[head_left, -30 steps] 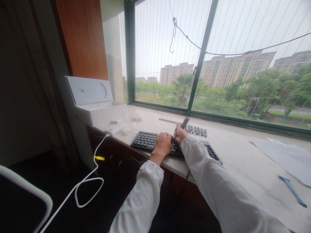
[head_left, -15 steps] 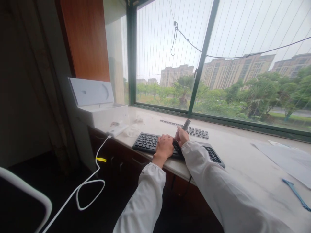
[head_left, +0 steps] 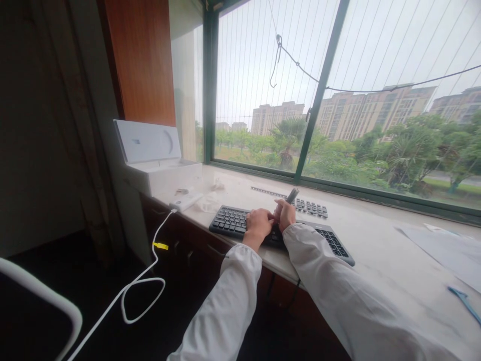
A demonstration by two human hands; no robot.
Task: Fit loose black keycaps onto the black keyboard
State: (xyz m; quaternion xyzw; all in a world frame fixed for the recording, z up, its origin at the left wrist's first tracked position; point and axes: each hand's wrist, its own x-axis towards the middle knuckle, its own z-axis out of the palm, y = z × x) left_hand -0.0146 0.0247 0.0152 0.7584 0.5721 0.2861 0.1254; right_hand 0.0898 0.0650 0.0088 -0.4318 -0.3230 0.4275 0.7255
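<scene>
A black keyboard (head_left: 230, 220) lies along the front edge of the marble counter, with a grid of open key sockets at its right end. Over its middle, my left hand (head_left: 259, 223) is closed, fingers curled and thumb side against the right hand; what they hold, if anything, is hidden. My right hand (head_left: 284, 214) is wrapped round a dark grey stick-shaped tool (head_left: 292, 195) whose end points up and away. The tool's lower end is hidden by the hands. Just beyond, loose black keycaps (head_left: 311, 207) lie in rows on the counter.
A white open box (head_left: 161, 175) stands at the left, by a white power strip (head_left: 184, 202) with a white cable (head_left: 155, 255) hanging down. White paper (head_left: 443, 250) and a blue strip-like item (head_left: 464, 303) lie on the right. The window frame (head_left: 376, 189) borders the counter's back.
The view has shifted slightly, so everything sits a little further right. My left hand has turned and its fingers now meet my right hand. My right hand keeps the dark tool.
</scene>
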